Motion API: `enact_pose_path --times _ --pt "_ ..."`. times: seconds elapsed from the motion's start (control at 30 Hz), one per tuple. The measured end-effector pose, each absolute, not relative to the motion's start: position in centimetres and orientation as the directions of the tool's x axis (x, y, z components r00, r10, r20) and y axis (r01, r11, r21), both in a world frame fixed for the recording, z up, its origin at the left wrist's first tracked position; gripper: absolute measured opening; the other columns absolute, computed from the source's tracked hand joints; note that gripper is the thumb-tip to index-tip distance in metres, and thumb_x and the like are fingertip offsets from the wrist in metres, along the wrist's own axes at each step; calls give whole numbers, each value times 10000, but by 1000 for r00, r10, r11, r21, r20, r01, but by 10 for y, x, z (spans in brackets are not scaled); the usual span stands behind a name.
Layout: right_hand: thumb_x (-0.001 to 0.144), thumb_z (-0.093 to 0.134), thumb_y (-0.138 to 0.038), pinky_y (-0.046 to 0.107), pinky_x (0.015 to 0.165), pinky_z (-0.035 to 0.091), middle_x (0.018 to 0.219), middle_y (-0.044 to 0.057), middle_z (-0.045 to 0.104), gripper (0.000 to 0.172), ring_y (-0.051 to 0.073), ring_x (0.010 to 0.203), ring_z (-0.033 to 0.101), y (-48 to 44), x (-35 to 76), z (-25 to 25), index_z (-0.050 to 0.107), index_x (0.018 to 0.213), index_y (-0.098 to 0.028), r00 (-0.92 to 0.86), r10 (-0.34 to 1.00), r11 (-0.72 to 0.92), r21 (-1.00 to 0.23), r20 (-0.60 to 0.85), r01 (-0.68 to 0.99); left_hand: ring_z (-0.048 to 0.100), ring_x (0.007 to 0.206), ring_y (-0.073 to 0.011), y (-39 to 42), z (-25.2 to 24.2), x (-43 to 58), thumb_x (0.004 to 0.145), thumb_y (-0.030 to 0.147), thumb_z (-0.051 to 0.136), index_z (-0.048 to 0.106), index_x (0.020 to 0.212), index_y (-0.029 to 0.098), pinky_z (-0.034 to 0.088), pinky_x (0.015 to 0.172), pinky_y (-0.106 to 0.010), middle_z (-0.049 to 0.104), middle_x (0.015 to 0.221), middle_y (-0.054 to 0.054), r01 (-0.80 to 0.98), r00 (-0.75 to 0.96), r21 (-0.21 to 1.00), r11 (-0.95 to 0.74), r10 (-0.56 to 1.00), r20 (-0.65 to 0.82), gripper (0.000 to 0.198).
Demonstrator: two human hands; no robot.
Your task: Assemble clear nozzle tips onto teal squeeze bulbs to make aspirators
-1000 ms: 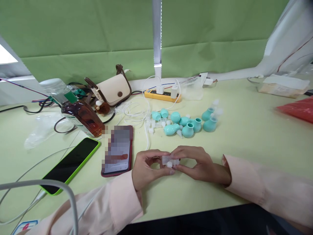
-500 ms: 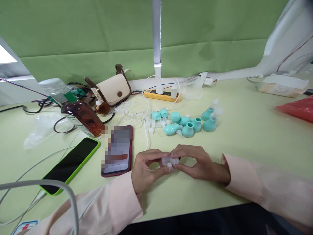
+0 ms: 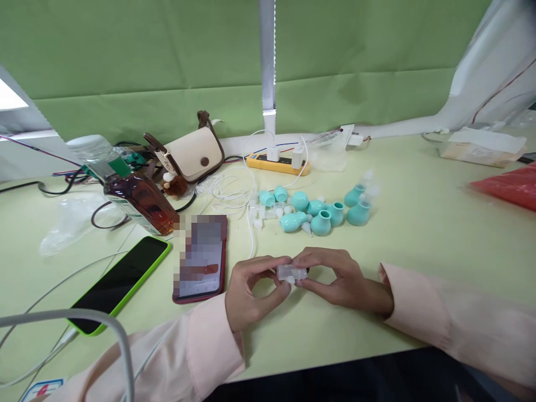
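Note:
Between my two hands is a small translucent plastic tube-like piece point(image 3: 292, 272) with a short white nub on its lower side. My left hand point(image 3: 253, 287) pinches its left end between thumb and fingers. The other end is gripped by my right hand point(image 3: 335, 276), also with thumb and fingertips. Beyond them lie several turquoise rubber bulbs point(image 3: 321, 223), some standing with open necks up and others on their sides. Clear and white plastic parts point(image 3: 268, 211) are scattered among the bulbs. Two bulbs at the right point(image 3: 359, 212) carry translucent tips on top.
Left of my hands lie a red-cased phone point(image 3: 201, 259) and a green-cased phone point(image 3: 121, 285). Behind them a bottle of brown liquid point(image 3: 138, 195) leans beside a cream handbag point(image 3: 195, 153). A yellow power strip point(image 3: 268, 163) with white cables sits farther back. A red packet point(image 3: 508, 187) is at far right.
My left thumb has shifted slightly lower and left along the plastic piece, showing more of it. Both hands otherwise stay in place, and the objects on the table have not moved.

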State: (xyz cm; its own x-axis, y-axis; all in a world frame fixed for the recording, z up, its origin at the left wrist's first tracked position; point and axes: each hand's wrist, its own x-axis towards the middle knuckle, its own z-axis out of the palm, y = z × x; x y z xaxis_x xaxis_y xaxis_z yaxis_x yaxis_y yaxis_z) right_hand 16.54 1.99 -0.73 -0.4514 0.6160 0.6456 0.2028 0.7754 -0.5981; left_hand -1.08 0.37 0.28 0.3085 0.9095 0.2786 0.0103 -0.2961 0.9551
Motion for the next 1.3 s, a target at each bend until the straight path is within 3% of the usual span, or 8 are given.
enact_pose_path --times 0.33,0.57,0.83,1.17,1.3 --pt "659 615 -97 241 605 484 756 13 614 273 118 696 565 18 162 -8 505 881 -212 -445 592 791 -590 672 163 603 603 -166 2 4 -6 593 81 577 643 797 101 505 542 -260 670 699 -85 157 250 885 -438 885 393 215" --pt "661 620 -167 224 535 475 678 1 597 211 99 584 549 17 162 -9 539 855 -186 -395 709 683 -707 584 181 614 701 -213 5 4 -10 623 187 630 638 853 68 501 638 -323 670 780 -132 76 277 986 -148 953 122 259" --pt "665 617 -163 215 539 472 695 1 609 193 98 594 554 18 163 -9 540 841 -182 -419 726 659 -725 545 198 591 727 -200 4 -1 -13 642 192 639 631 887 115 475 648 -308 652 796 -101 21 311 991 -134 943 121 258" --pt "678 606 -216 229 592 476 727 17 613 279 109 637 567 17 164 -3 520 939 -171 -459 647 761 -551 608 343 537 646 -148 6 -2 -12 660 210 619 620 827 124 438 586 -258 612 714 -63 106 250 984 -146 961 116 188" --pt "667 602 -254 343 730 462 930 100 578 404 192 869 535 26 172 1 464 1030 -144 -524 528 839 -313 668 445 506 656 -125 8 -2 -13 662 216 621 598 854 137 424 597 -234 568 714 -34 109 149 985 -136 982 119 209"
